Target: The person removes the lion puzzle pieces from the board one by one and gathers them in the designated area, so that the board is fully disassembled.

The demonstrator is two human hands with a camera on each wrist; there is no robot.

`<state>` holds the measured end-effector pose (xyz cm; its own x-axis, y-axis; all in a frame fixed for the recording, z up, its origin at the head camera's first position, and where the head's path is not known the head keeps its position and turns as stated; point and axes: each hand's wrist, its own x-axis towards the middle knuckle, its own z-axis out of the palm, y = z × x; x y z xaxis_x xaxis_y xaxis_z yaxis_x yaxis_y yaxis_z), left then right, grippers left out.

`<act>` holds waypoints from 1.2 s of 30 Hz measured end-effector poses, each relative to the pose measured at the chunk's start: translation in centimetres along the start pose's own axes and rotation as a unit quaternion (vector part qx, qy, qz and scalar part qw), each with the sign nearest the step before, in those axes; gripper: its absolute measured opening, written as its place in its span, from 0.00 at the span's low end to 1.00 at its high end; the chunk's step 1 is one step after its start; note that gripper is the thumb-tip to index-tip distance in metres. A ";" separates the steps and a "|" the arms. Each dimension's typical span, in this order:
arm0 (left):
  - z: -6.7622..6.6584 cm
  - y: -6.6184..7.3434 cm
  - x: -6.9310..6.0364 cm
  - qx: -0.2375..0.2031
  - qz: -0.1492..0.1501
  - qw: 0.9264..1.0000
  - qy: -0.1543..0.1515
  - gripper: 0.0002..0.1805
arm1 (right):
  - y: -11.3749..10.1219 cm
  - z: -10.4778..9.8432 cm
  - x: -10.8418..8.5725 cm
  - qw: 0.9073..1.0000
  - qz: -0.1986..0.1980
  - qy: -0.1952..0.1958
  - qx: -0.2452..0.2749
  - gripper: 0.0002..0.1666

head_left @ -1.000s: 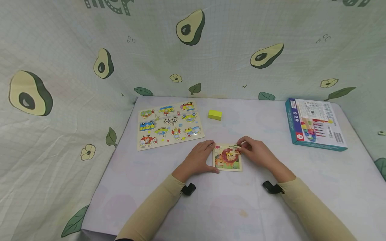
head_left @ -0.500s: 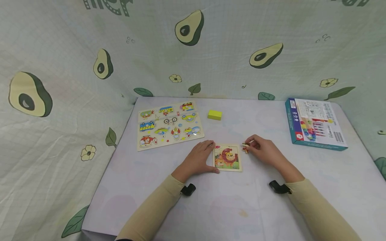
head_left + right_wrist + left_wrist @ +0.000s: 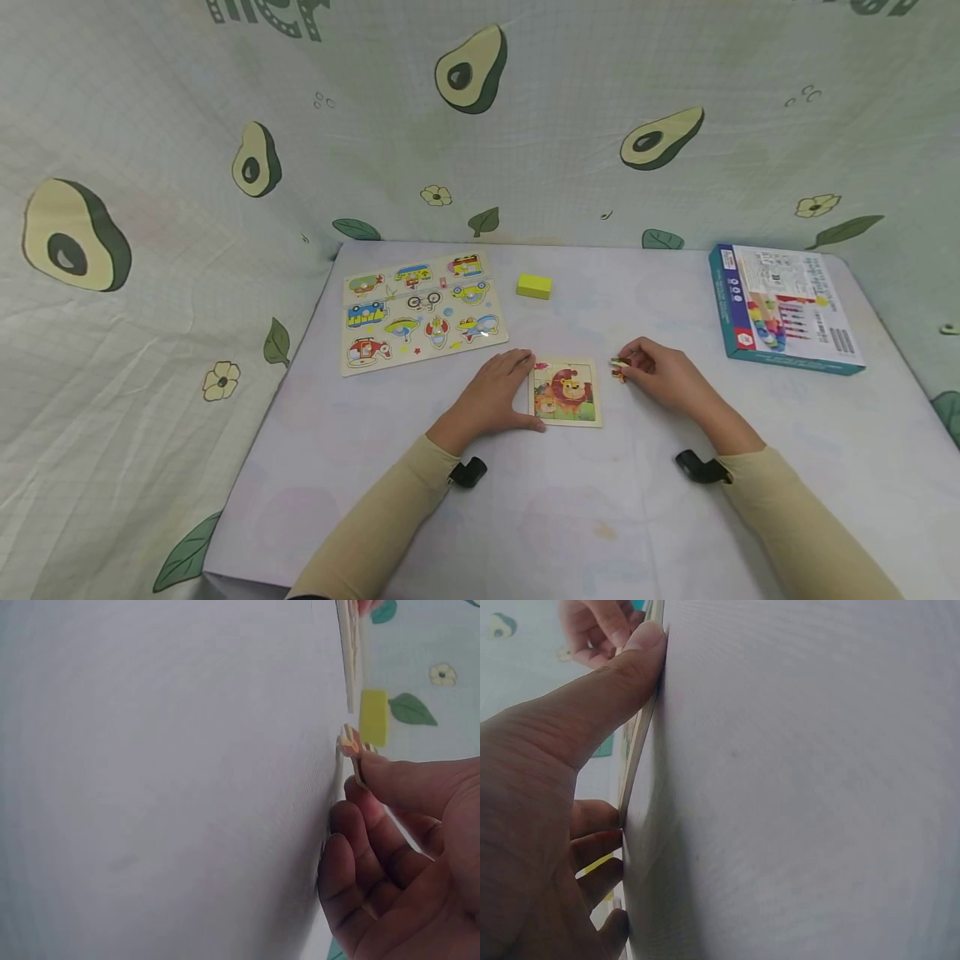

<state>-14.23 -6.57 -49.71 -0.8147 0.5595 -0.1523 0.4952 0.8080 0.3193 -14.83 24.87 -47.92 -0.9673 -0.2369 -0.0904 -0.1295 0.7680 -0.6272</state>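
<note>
The board lies ahead and to the left of the left hand, apart from it. That hand's thumb and fingers stand apart, the thumb at the puzzle's near left corner, the fingers along its left side. This looks like a good brace: light pressure there should stop sliding without covering the picture. Ahead of the left hand and a little to its right is the block, out of the way. The puzzle lies flat just right of the left hand, between both hands; its top row is too small to read for gaps. The piece, perhaps more than one, sits at the fingertips of the right hand, pinched between thumb and finger, clear of the puzzle. Gripping by the rim would serve best, since a small, thin part could twist or slip. Well off to the right of the right hand lies the box.
</note>
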 end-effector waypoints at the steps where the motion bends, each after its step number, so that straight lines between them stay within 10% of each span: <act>1: 0.0 0.0 0.0 0.000 0.000 1.000 0.000 0.64 | 0.0 0.0 0.0 1.000 -0.001 0.000 0.001 0.12; 36: -0.2 0.1 -0.2 -0.003 0.002 1.000 -0.002 0.63 | 0.2 0.2 0.5 1.000 0.001 -0.001 -0.011 0.12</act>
<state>-14.11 -6.65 -49.42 -0.8114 0.5639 -0.1537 0.4972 0.8042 0.3258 -15.27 24.76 -48.23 -0.9670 -0.2367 -0.0938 -0.1319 0.7809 -0.6106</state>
